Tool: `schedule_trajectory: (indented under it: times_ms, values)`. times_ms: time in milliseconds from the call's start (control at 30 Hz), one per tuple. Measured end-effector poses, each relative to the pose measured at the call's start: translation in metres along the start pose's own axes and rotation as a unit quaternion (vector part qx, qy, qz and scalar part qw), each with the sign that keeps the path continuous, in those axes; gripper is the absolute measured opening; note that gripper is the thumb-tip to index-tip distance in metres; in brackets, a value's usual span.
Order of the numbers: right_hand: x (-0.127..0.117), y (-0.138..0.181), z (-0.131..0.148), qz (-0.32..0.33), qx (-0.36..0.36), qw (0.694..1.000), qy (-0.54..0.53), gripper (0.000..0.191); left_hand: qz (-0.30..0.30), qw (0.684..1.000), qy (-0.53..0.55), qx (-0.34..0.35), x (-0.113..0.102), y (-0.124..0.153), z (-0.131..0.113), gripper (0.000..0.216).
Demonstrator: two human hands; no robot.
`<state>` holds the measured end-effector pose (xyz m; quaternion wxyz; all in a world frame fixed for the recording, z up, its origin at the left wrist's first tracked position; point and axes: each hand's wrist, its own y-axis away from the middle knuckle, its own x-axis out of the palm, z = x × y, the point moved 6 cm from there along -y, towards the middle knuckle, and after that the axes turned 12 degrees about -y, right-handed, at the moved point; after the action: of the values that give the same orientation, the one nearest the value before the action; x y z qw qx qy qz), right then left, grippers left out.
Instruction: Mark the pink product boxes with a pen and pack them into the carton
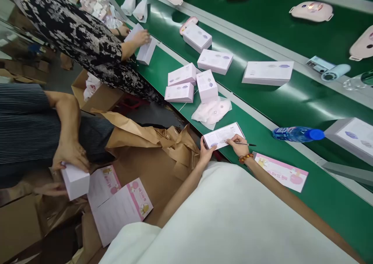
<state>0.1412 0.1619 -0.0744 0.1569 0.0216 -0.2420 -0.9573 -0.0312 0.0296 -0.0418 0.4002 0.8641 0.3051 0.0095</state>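
Observation:
My left hand (206,151) grips the near corner of a flat white box (223,135) that lies on the green conveyor edge (256,139). My right hand (238,144), with a bead bracelet on the wrist, is closed on a thin pen (244,143) whose tip rests on the box's top face. A white plastic-wrapped item (212,112) lies just beyond the box. A pink-and-white leaflet (282,172) lies to the right of my right forearm.
Several white boxes (189,83) lie on the belt beyond, with a blue water bottle (297,134) to the right. Pink masks (311,11) ride the far belt. Two other people stand on the left, one holding a white box (75,181). Brown paper (157,138) and cartons fill the floor.

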Motion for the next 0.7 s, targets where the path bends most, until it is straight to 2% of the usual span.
schedule_trajectory:
  times_ms: [333,700]
  values:
    - [0.0017,-0.0022,0.0022,0.042,-0.045,0.996,0.061,0.028,0.014,1.0,0.012,0.009,0.0034,-0.0064,0.0075,0.121]
    - [0.0033,-0.0022,0.0052,0.048,-0.073,0.992,0.095,0.031,0.021,1.0,-0.003,-0.01,0.0008,-0.0028,0.002,0.121]
